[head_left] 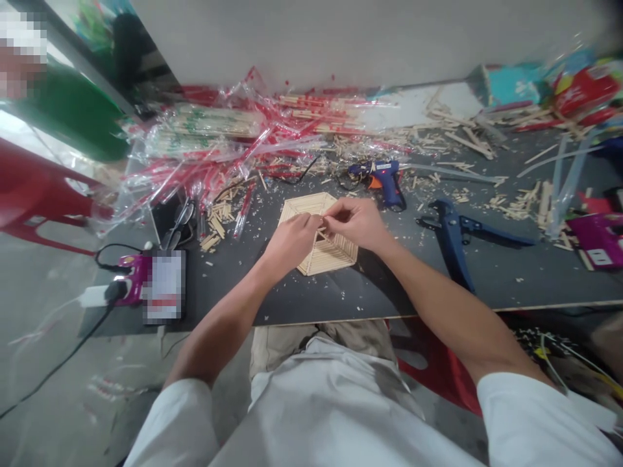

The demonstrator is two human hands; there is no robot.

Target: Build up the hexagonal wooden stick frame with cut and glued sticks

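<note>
A hexagonal piece made of thin wooden sticks (pixel 335 258) lies on the dark table in front of me, with a small dark gap near its middle. My left hand (pixel 293 240) is over its left half, fingers bent and closed near the centre. From the right, my right hand (pixel 359 224) meets it there, thumb and forefinger pinched together. Whatever is between the fingertips is too small and hidden to name. Just beyond the piece lies a blue glue gun (pixel 387 178) with an orange trigger. A blue hand cutter (pixel 452 240) with spread handles rests to the right.
Plastic-wrapped chopsticks (pixel 214 126) and red-printed wrappers pile up along the back. Cut stick pieces (pixel 221 217) litter the table (pixel 233 295). Left are a phone (pixel 165 285), eyeglasses (pixel 181 224) and a purple power strip (pixel 131 275). A red chair (pixel 39 194) stands beyond the left edge.
</note>
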